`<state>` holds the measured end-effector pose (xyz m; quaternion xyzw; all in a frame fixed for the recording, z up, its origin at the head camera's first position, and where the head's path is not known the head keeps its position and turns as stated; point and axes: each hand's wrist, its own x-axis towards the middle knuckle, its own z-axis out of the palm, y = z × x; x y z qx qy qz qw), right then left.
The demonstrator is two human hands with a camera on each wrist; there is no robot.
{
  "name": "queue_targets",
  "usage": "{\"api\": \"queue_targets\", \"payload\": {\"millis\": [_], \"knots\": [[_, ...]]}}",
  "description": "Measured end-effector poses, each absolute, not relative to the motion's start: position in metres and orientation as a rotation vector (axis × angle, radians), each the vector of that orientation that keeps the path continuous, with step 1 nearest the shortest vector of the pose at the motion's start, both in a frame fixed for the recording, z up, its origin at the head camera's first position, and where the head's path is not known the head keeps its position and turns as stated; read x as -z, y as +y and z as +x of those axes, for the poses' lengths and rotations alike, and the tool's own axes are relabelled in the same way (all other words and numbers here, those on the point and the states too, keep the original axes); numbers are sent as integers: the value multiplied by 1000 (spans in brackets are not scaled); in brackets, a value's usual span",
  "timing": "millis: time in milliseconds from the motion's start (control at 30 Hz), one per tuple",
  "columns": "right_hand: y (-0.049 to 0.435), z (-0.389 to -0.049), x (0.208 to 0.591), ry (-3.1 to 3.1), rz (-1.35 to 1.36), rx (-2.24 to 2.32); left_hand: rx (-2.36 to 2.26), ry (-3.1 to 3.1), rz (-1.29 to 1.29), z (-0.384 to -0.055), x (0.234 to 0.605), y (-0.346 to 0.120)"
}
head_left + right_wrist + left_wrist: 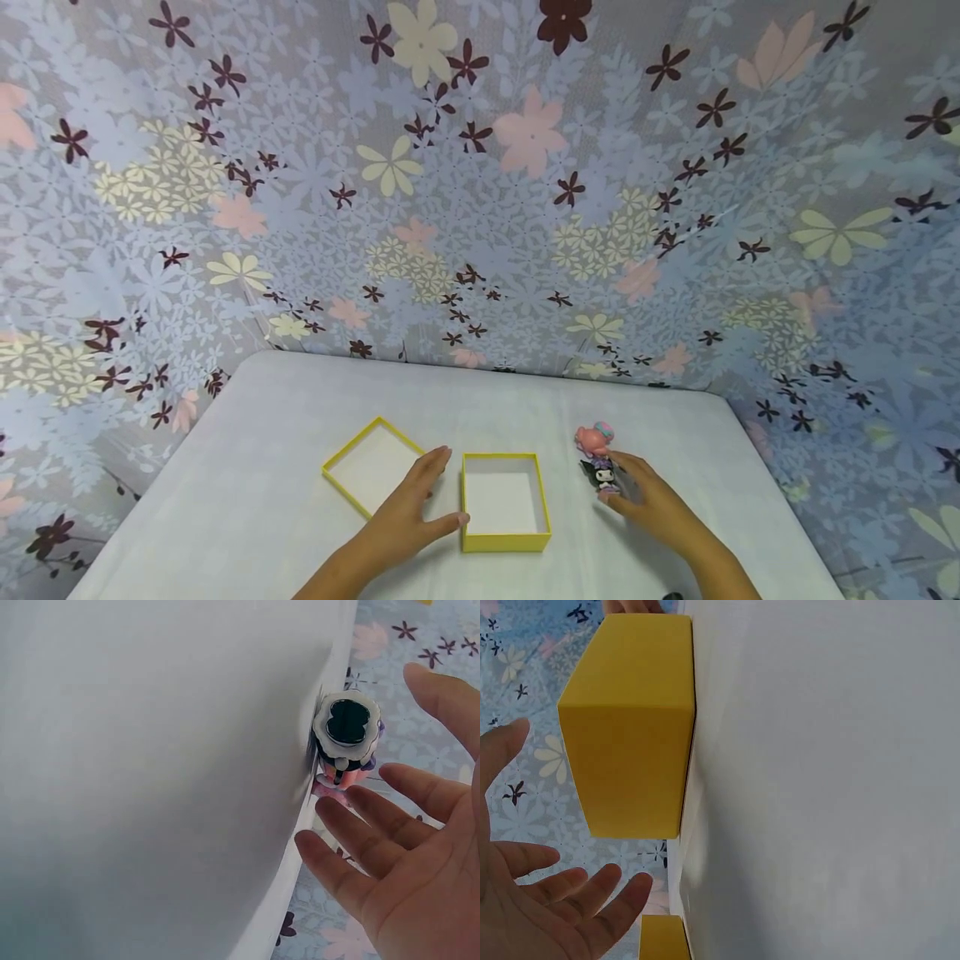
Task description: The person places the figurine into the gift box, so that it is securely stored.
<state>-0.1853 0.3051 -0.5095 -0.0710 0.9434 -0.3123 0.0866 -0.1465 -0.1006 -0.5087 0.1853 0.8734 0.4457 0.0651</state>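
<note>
A yellow-sided open box (506, 543) with a white inside stands on the white table. At its left is my left hand (405, 518), thumb close to the box edge and fingers spread; the left wrist view shows the box wall (630, 765) beside the hand with nothing held. My right hand (660, 508) reaches round the right side of a small figurine (603, 477) with a black-and-white head. In the right wrist view, its fingers are extended, apart from the figurine's scalloped base (349, 724). Behind it lies a pink figurine (592, 442).
A shallow yellow-rimmed box lid (378, 467) lies at an angle left of the box, partly behind my left hand. A small dark object (672, 596) shows at the bottom edge. Flowered cloth (480, 208) hangs behind the white table (285, 433).
</note>
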Motion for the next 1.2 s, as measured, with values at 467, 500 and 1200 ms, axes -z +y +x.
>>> {"api": "queue_targets", "payload": {"millis": [467, 500, 1200], "knots": [[305, -185, 512, 2791, -243, 927, -1355, 2544, 602, -152, 512, -94], [305, -185, 512, 2790, -241, 929, -1350, 2545, 603, -152, 512, -94], [304, -184, 511, 2802, -253, 940, -1495, 2280, 638, -161, 520, -94]]}}
